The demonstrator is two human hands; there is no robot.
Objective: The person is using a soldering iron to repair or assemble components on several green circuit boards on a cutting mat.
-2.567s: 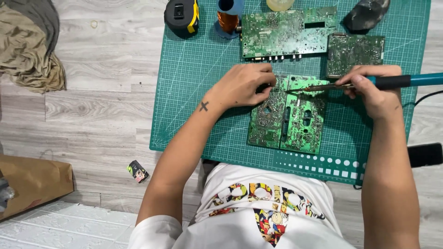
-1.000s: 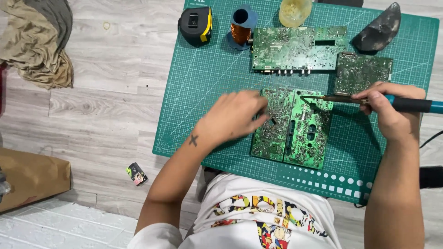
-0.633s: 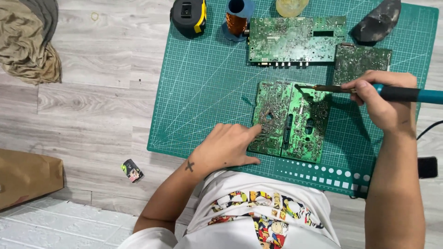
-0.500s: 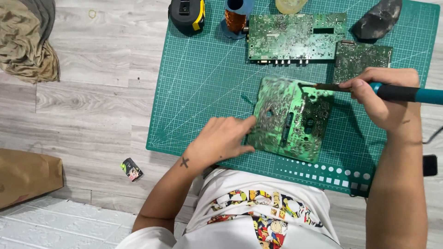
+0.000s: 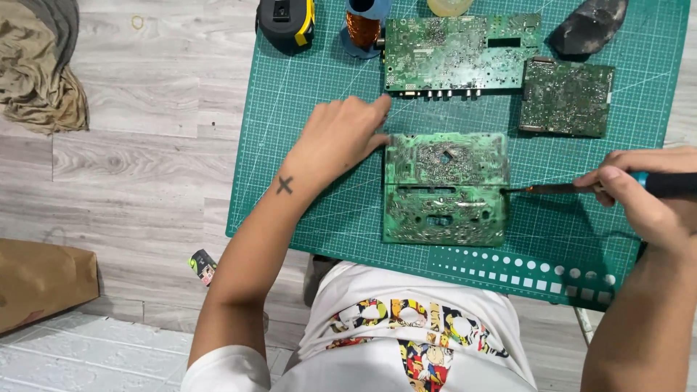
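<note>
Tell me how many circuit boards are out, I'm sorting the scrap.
3: one circuit board under the left hand, a long board at the mat's top, a smaller board right of it. None seems hidden.

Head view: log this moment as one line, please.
left hand: resting at circuit board left edge | right hand: holding soldering iron, tip at board's right edge | surface: green cutting mat
</note>
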